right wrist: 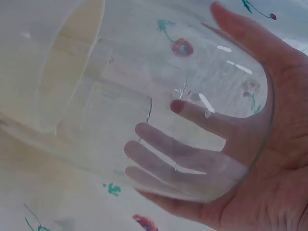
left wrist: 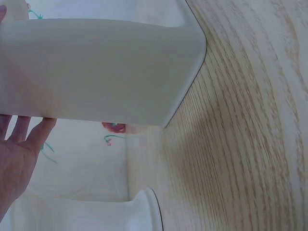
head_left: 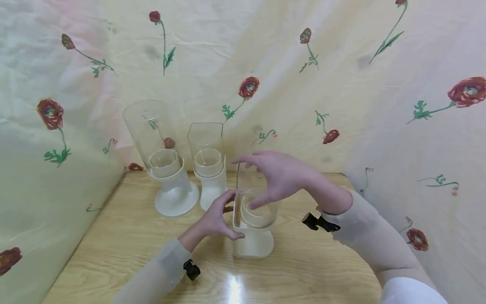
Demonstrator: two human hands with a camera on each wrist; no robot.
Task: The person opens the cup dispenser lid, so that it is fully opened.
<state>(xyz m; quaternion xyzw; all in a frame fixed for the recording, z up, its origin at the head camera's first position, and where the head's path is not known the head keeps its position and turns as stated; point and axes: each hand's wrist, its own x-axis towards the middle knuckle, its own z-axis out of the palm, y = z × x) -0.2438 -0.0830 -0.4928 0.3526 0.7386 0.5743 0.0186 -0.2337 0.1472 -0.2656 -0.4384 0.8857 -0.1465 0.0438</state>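
A white stand (head_left: 253, 245) with a flared foot stands on the table, a clear tube (head_left: 247, 177) rising from its top. Inside the tube sits a pale round cup (head_left: 258, 217). My left hand (head_left: 218, 217) grips the stand's upper part from the left, thumb at the front; in the left wrist view its fingertips (left wrist: 45, 122) meet the stand's edge. Over the tube's upper end, my right hand (head_left: 282, 175) spreads around it with loosely bent fingers. Those fingers (right wrist: 192, 149) show through the clear wall in the right wrist view, the palm close to the rim.
Two similar white stands, a left one (head_left: 176, 198) and a middle one (head_left: 210, 192), stand behind at the left with clear tubes and cups. Flowered cloth (head_left: 281, 97) hangs behind and at both sides of the wooden table (head_left: 303, 261).
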